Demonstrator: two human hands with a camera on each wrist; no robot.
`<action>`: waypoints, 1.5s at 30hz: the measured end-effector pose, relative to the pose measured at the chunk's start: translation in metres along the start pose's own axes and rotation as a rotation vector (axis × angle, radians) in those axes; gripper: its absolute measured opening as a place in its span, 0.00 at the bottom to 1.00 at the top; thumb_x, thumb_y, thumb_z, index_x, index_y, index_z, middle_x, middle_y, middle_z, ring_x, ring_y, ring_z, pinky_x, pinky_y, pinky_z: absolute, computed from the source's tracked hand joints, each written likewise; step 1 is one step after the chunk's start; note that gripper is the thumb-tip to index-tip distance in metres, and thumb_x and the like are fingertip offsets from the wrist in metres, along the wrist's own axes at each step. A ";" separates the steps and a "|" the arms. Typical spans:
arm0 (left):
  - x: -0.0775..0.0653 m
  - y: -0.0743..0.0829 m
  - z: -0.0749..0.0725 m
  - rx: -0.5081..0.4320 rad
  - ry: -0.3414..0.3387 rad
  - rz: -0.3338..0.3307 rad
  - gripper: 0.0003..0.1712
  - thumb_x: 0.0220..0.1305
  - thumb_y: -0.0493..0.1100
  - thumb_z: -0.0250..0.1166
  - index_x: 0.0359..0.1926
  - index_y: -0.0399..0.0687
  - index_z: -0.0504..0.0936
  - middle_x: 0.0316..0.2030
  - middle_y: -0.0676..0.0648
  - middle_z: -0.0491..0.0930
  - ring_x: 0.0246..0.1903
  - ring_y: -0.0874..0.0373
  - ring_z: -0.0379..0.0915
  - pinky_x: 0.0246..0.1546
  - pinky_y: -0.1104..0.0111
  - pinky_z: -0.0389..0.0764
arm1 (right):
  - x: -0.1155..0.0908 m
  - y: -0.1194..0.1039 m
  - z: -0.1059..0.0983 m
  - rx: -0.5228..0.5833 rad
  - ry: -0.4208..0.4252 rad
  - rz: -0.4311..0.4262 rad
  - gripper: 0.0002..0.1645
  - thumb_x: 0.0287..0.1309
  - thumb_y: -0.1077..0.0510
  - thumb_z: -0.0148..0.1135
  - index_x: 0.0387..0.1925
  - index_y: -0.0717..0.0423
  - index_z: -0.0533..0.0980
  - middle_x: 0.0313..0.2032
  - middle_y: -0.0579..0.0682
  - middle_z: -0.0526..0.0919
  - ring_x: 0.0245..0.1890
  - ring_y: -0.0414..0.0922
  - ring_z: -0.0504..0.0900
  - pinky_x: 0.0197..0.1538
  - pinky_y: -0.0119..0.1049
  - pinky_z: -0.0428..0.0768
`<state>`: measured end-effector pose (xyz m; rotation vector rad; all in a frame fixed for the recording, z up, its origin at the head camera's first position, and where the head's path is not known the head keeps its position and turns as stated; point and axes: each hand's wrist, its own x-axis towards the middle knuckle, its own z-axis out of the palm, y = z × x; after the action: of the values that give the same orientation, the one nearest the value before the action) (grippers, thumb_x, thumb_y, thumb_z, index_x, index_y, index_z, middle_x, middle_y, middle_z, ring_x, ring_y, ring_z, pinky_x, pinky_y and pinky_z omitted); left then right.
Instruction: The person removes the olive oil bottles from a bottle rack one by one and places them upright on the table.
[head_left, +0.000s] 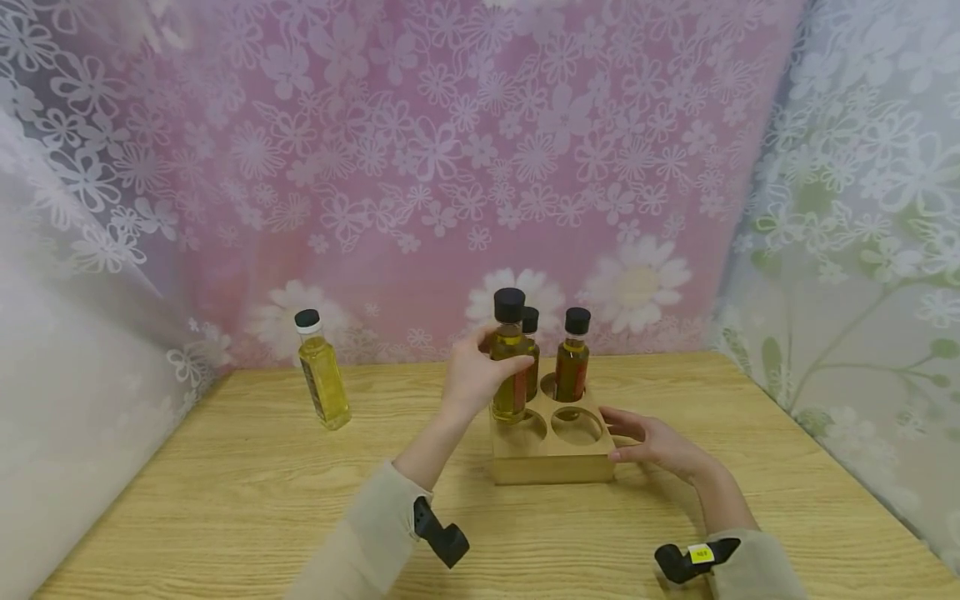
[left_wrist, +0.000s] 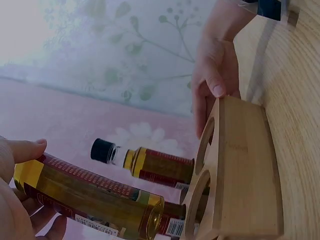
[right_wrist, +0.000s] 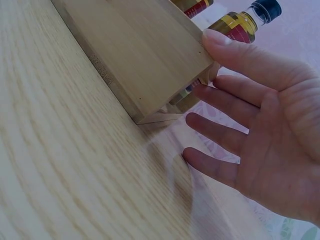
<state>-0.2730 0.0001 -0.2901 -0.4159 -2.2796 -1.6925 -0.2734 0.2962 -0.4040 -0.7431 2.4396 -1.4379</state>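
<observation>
A capped oil bottle (head_left: 508, 404) is hovering above the front-left hole (head_left: 534, 429) of a wooden rack (head_left: 555, 469), which is sitting right of the middle of the desk (head_left: 262, 517), near its back edge. The left hand (head_left: 474, 375) is gripping the bottle by its upper body, thumb and fingers wrapping opposite sides. For a clean fit, the person should be centring the base within the rim and lowering it straight. The right hand (head_left: 660, 446) is holding nothing; its fingers are spreading loosely and its thumb is touching the rack's front-right corner, probably enough for steadying it.

The back-left bottle (head_left: 533, 379) is standing directly behind the held one, so leaning backward would be risking a knock. The back-right bottle (head_left: 572, 367) is standing beside that. Toward the desk's back-left corner, a paler bottle (head_left: 322, 375) is standing well apart, blocking nothing. A flowered curtain (head_left: 450, 167) is hanging beyond the back edge.
</observation>
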 end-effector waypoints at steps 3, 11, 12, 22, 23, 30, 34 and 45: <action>0.002 -0.005 -0.012 -0.013 0.028 -0.023 0.29 0.46 0.43 0.75 0.52 0.44 0.78 0.41 0.45 0.80 0.40 0.51 0.77 0.40 0.60 0.79 | -0.001 0.001 0.000 0.005 -0.001 0.002 0.45 0.58 0.58 0.62 0.69 0.67 0.49 0.65 0.71 0.53 0.63 0.69 0.54 0.56 0.62 0.63; 0.008 -0.027 -0.039 0.045 0.082 -0.099 0.36 0.47 0.47 0.74 0.58 0.42 0.74 0.47 0.43 0.78 0.46 0.47 0.75 0.46 0.55 0.76 | -0.003 0.004 -0.001 0.013 0.001 0.009 0.45 0.58 0.59 0.61 0.69 0.67 0.48 0.65 0.71 0.53 0.63 0.69 0.54 0.57 0.62 0.62; 0.009 -0.031 -0.042 0.055 0.083 -0.108 0.36 0.47 0.47 0.74 0.58 0.42 0.73 0.48 0.42 0.78 0.47 0.47 0.74 0.47 0.54 0.75 | -0.004 0.004 -0.001 0.013 0.002 0.011 0.45 0.58 0.59 0.61 0.69 0.67 0.48 0.66 0.71 0.53 0.63 0.69 0.54 0.57 0.62 0.62; 0.016 -0.067 -0.070 0.077 0.136 -0.207 0.37 0.52 0.44 0.71 0.62 0.40 0.68 0.54 0.38 0.73 0.52 0.43 0.71 0.51 0.51 0.72 | -0.006 0.004 -0.002 -0.001 0.020 0.023 0.45 0.57 0.58 0.62 0.69 0.65 0.50 0.66 0.69 0.54 0.63 0.68 0.55 0.57 0.62 0.62; 0.016 -0.070 -0.072 0.075 0.142 -0.217 0.37 0.52 0.44 0.71 0.62 0.40 0.68 0.54 0.38 0.72 0.52 0.43 0.70 0.51 0.51 0.72 | -0.006 0.004 -0.002 0.001 0.020 0.024 0.45 0.57 0.58 0.62 0.69 0.65 0.50 0.66 0.69 0.54 0.63 0.68 0.56 0.57 0.62 0.62; 0.018 -0.088 -0.087 0.114 0.174 -0.254 0.36 0.54 0.43 0.70 0.62 0.40 0.68 0.54 0.36 0.71 0.52 0.42 0.70 0.50 0.52 0.72 | -0.004 0.004 -0.002 -0.004 0.009 0.024 0.46 0.58 0.58 0.62 0.69 0.65 0.49 0.66 0.69 0.53 0.63 0.68 0.55 0.56 0.62 0.63; 0.021 -0.095 -0.094 0.137 0.186 -0.250 0.36 0.54 0.43 0.69 0.63 0.39 0.67 0.55 0.35 0.70 0.52 0.40 0.69 0.51 0.51 0.71 | -0.003 0.003 -0.002 -0.011 0.015 0.031 0.46 0.57 0.57 0.62 0.70 0.64 0.49 0.66 0.68 0.53 0.63 0.67 0.55 0.57 0.63 0.62; 0.026 -0.106 -0.105 0.124 0.215 -0.295 0.37 0.56 0.44 0.68 0.64 0.39 0.65 0.56 0.35 0.69 0.54 0.40 0.67 0.54 0.50 0.69 | -0.002 0.003 -0.001 0.004 0.020 0.040 0.46 0.57 0.57 0.63 0.70 0.63 0.50 0.65 0.69 0.55 0.63 0.67 0.57 0.57 0.63 0.61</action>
<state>-0.3327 -0.1285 -0.3443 0.1302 -2.3547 -1.6178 -0.2731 0.2994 -0.4058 -0.6788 2.4506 -1.4420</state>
